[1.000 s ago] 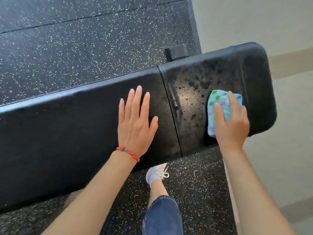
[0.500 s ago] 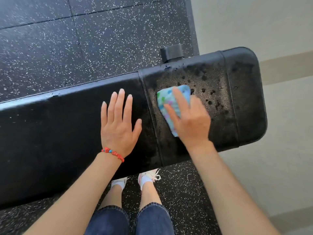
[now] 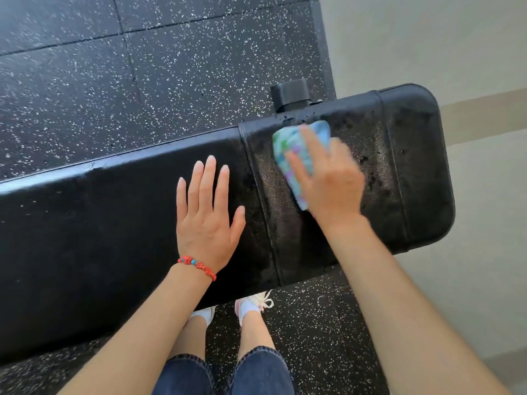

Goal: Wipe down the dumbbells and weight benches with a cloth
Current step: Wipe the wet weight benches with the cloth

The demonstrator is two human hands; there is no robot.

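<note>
Pressing flat on the black weight bench (image 3: 114, 238): the left hand (image 3: 204, 220), fingers (image 3: 208, 178) straight and spread a little, palm down on the long pad, just left of the seam in the bench. Wearing a red bead bracelet (image 3: 198, 266) at the wrist.

Pushing on the cloth (image 3: 296, 158): the right hand (image 3: 328, 181), fingers laid over the top of it, a bit blurry, thumb side hard to see, so cannot tell for sure how tight the hold is. Colorful cloth, blue with green and purple spots, bunched up under the fingers, lying on the short pad of the bench, just right of the seam, close to the far edge.

Showing wet dark spots (image 3: 368, 166) on the short pad, right of the cloth.

Sticking out past the far edge of the bench: a black knob (image 3: 291, 94).

Lying under the bench: speckled black floor (image 3: 142, 81). Standing below the near edge of the bench: white shoes (image 3: 251, 305) and blue jeans (image 3: 256, 372).
</note>
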